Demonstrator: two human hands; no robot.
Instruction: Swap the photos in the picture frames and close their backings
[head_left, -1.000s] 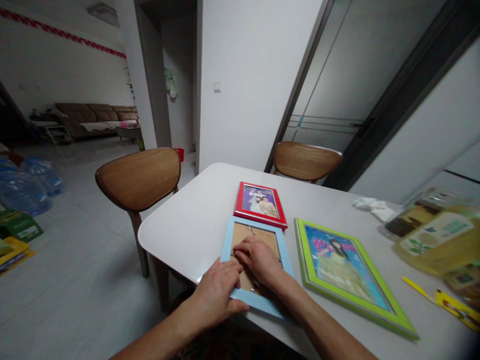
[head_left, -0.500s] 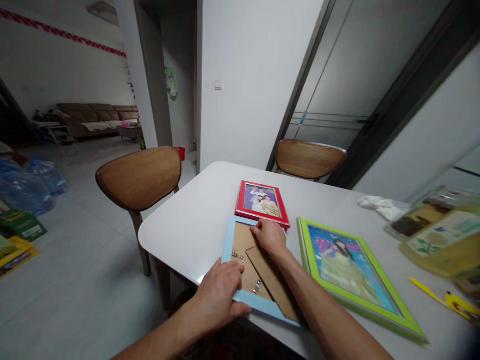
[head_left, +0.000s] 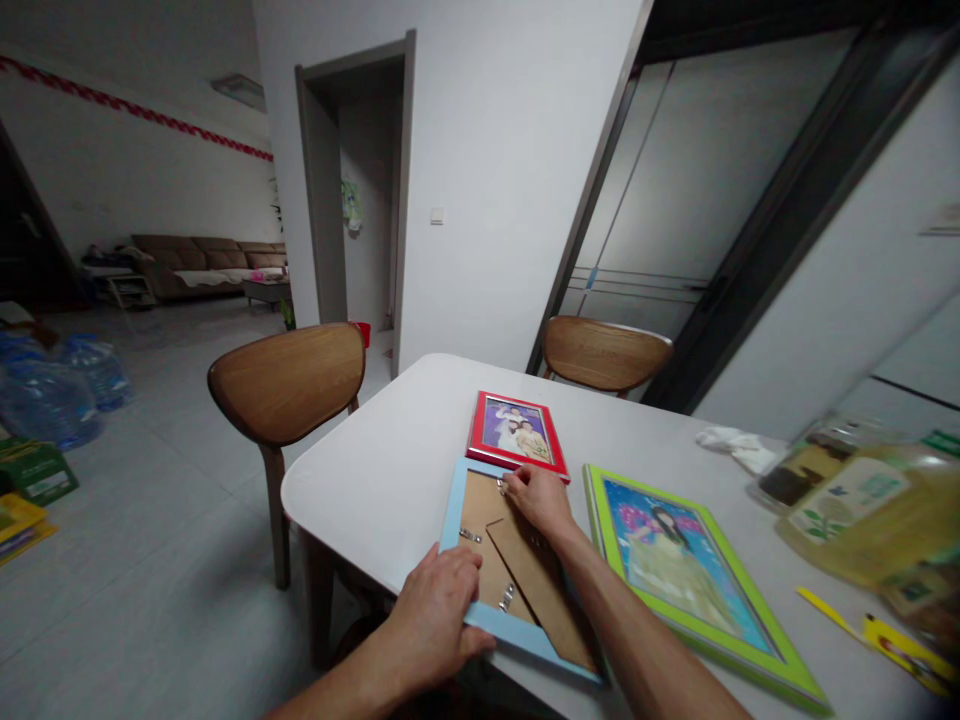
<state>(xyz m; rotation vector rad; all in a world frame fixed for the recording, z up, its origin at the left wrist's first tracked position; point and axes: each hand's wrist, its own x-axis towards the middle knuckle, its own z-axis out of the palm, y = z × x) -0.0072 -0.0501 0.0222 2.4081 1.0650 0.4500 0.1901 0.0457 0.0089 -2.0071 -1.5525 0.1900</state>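
A light blue picture frame [head_left: 451,510] lies face down near the table edge, its brown backing board [head_left: 480,508] and fold-out stand [head_left: 544,580] facing up. My left hand [head_left: 439,605] grips the frame's near left corner, thumb on the front edge and fingers over the border. At the far end, the fingertips of my right hand [head_left: 538,498] pinch at a small metal clip [head_left: 501,487]. Other metal clips [head_left: 507,598] sit along the board's edges. Just beyond lies a red picture frame [head_left: 517,432] with a group photo.
To the right lies a green picture frame [head_left: 690,560], with a yellow-handled tool [head_left: 900,645] farther right. Bottles of yellowish liquid [head_left: 847,510] and a crumpled white tissue [head_left: 739,447] occupy the table's right side. Wooden chairs [head_left: 292,385] stand around the white table [head_left: 352,480].
The view has tilted up slightly. My right fingers have shifted a little, and a metal clip now shows beside them. My left hand keeps its hold on the blue frame.
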